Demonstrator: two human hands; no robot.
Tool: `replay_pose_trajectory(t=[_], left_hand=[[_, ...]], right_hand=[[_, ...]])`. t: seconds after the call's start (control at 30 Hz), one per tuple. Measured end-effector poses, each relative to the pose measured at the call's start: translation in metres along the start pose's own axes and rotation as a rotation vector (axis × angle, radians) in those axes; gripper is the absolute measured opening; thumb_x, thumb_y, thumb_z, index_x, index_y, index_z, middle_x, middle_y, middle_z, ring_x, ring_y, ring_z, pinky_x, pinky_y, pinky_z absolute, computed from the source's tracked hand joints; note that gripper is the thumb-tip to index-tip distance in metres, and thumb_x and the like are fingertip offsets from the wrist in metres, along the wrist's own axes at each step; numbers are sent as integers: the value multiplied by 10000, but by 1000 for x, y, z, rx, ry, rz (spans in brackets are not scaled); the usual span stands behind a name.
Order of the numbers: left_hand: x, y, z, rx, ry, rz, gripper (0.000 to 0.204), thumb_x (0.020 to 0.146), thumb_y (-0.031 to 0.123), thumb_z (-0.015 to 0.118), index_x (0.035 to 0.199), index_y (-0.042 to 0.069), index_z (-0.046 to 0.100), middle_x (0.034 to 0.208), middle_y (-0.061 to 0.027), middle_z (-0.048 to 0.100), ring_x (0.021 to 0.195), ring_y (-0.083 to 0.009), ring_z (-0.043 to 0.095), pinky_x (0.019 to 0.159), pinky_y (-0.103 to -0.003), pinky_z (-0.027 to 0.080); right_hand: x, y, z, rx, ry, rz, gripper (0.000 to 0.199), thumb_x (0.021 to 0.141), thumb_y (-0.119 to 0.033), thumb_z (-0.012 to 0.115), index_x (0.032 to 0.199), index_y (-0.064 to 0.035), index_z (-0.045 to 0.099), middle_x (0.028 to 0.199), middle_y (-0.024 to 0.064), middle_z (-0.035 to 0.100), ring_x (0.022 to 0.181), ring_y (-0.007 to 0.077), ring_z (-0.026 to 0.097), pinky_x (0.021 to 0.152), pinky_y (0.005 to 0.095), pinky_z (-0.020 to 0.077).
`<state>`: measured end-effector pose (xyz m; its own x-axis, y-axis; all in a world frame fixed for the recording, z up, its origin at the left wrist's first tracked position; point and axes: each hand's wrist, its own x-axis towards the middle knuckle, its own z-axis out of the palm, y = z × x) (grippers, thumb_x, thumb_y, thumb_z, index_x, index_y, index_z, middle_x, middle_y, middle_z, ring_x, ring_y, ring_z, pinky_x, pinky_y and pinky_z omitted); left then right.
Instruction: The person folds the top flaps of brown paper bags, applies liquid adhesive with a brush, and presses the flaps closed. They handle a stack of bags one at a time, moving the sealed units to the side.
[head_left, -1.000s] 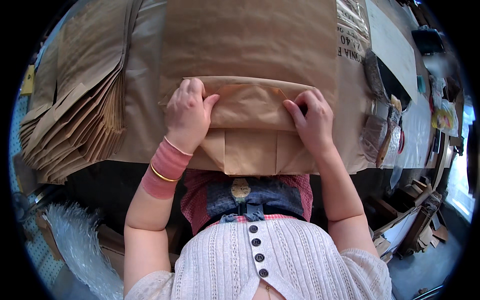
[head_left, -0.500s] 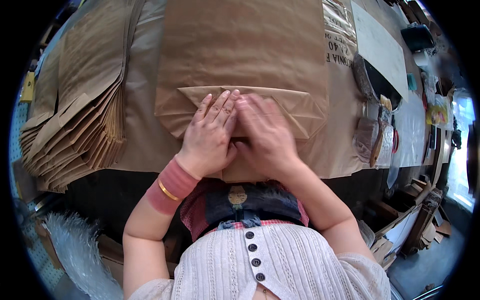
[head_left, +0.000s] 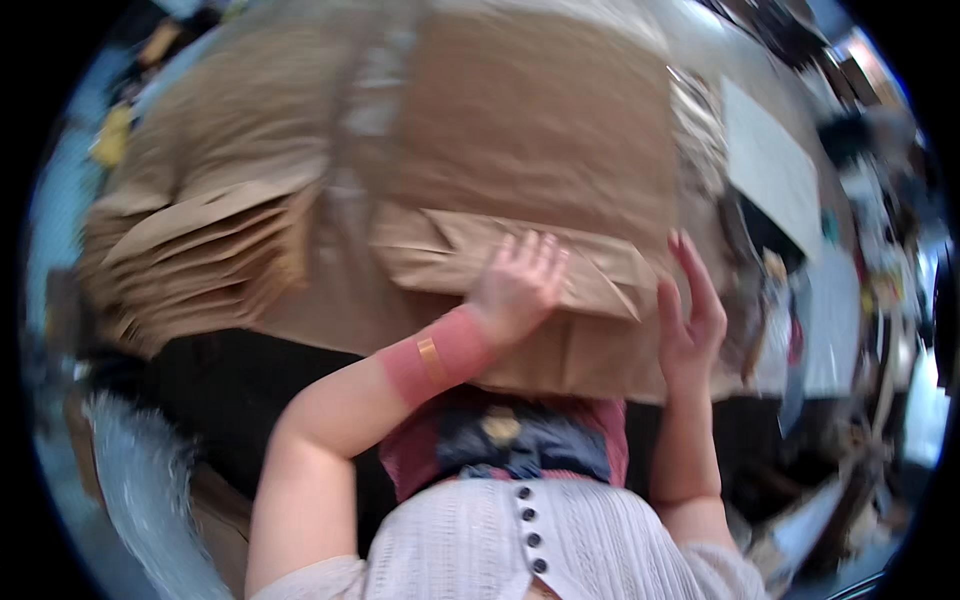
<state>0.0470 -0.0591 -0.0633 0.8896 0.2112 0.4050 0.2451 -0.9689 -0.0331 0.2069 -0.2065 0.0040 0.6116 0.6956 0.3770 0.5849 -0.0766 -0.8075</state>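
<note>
A large brown paper bag (head_left: pixel 540 130) lies flat before me, its near end turned into a folded bottom flap (head_left: pixel 605 265) with creased, angled corners. On the middle of that flap rests my left hand (head_left: pixel 520 285), palm down with the fingers stretched out. My right hand (head_left: pixel 692 318) is lifted off at the flap's right end, thumb and fingers apart, holding nothing. A red band with a gold-coloured strip circles my left wrist. The picture is smeared by motion, so fine creases are hard to make out.
A thick stack of brown paper bags (head_left: pixel 200 255) fans out at the left. Brown paper covers the table (head_left: pixel 330 310). To the right lie a white board (head_left: pixel 770 165) and a blurred brush (head_left: pixel 768 320). Clear plastic strands (head_left: pixel 150 480) hang at lower left.
My right hand has left the flap and moved right into the air. The left hand has shifted right along the flap. The whole view has turned and shifted somewhat.
</note>
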Motion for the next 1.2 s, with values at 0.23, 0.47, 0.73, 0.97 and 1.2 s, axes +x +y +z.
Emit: replay_pose_trajectory(t=[0.23, 0.47, 0.73, 0.97, 1.2], left_hand=[[49, -95, -106, 288, -322, -62, 158, 692, 195, 605, 742, 97, 718, 728, -95, 680, 729, -246, 638, 715, -428, 525], [-63, -268, -246, 549, -72, -124, 305, 785, 18, 563, 1065, 36, 683, 1062, -127, 698, 1016, -297, 657, 928, -382, 521], [-167, -281, -234, 214, -311, -397, 363, 773, -52, 526, 1070, 65, 699, 1103, -155, 681, 1059, -304, 637, 939, -377, 500], [-91, -188, -227, 712, -89, -330, 347, 812, -37, 510, 1138, 7, 620, 1209, -127, 616, 1225, -344, 491, 1027, -511, 382], [-18, -74, -35, 90, -149, -340, 206, 853, 79, 527, 1046, 52, 597, 1002, -131, 633, 945, -254, 622, 788, -343, 529]], right_hand=[[-8, -14, 4, -149, -306, -239, 378, 795, -31, 674, 1172, -20, 649, 1184, 159, 663, 1127, 329, 619, 1069, 466, 409], [-19, -3, 14, -107, -380, -258, 289, 784, -11, 667, 1072, -25, 679, 1121, 154, 686, 1055, 315, 650, 1052, 485, 423], [-19, -6, 30, -135, -449, -268, 279, 781, -7, 657, 1059, -16, 679, 1110, 162, 686, 1053, 317, 649, 1050, 488, 426], [-6, 8, -14, -185, -356, -119, 370, 771, -79, 710, 1131, -25, 649, 1126, 166, 631, 1054, 340, 607, 952, 436, 476], [31, 81, 7, -462, -341, -71, 281, 848, -104, 647, 1115, -23, 620, 1045, 149, 615, 1006, 341, 596, 859, 406, 496]])
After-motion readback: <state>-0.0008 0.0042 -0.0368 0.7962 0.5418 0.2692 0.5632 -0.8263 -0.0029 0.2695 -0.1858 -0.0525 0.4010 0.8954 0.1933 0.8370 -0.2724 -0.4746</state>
